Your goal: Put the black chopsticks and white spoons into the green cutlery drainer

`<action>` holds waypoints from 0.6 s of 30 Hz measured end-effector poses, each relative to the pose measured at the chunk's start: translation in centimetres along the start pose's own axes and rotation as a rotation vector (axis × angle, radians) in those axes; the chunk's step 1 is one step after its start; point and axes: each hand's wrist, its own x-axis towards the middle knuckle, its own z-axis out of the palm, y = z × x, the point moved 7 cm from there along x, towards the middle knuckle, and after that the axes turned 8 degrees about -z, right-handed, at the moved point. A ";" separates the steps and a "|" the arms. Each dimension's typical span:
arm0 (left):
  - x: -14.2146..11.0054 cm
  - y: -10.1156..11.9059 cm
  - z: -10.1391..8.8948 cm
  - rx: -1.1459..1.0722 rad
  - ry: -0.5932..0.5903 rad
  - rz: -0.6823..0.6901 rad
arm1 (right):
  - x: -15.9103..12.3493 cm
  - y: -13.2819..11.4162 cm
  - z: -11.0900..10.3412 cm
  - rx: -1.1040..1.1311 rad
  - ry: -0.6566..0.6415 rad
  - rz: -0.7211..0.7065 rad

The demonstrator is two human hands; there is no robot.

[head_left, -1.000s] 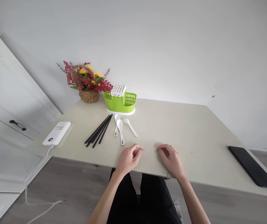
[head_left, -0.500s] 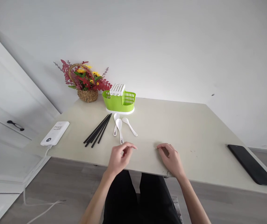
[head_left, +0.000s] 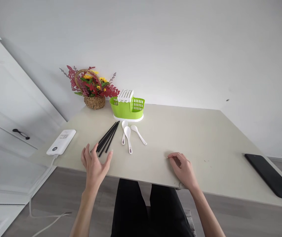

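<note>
My left hand [head_left: 95, 166] is open, fingers and thumb spread, at the lower ends of the black chopsticks [head_left: 108, 136]. Its fingertips overlap some of those ends in view; whether they touch cannot be made out. The several chopsticks lie side by side, slanting toward the basket. To their right are white spoons: one [head_left: 128, 140] in front, a second [head_left: 123, 131] partly behind it, and a third [head_left: 139, 134] lying slanted. My right hand [head_left: 182, 168] rests near the table's front edge, fingers curled together and nothing seen in them.
A green cutlery basket [head_left: 128, 112] with a white slatted top and white base stands behind the spoons. Beside it is a wicker flower basket [head_left: 95, 102]. A white power bank [head_left: 61, 142] with a cable lies left, a black phone [head_left: 270, 174] right, on the pale table [head_left: 192, 131].
My left hand has moved left from in front of the spoons to the chopsticks' lower ends, and its fingers have spread. My right hand stays in place. The view has shifted slightly.
</note>
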 end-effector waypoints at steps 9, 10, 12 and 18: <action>0.0 -0.4 1.9 0.121 -0.028 0.096 | -0.1 -0.1 0.0 0.000 -0.006 0.003; 0.0 -0.5 1.9 0.120 -0.031 0.094 | -0.1 -0.1 0.0 0.000 -0.006 0.003; 0.1 -0.6 2.1 0.124 -0.036 0.079 | -0.1 -0.1 -0.1 -0.001 0.000 -0.001; 0.3 -1.0 2.7 0.178 -0.055 0.035 | -0.2 -0.2 -0.1 -0.008 -0.006 0.008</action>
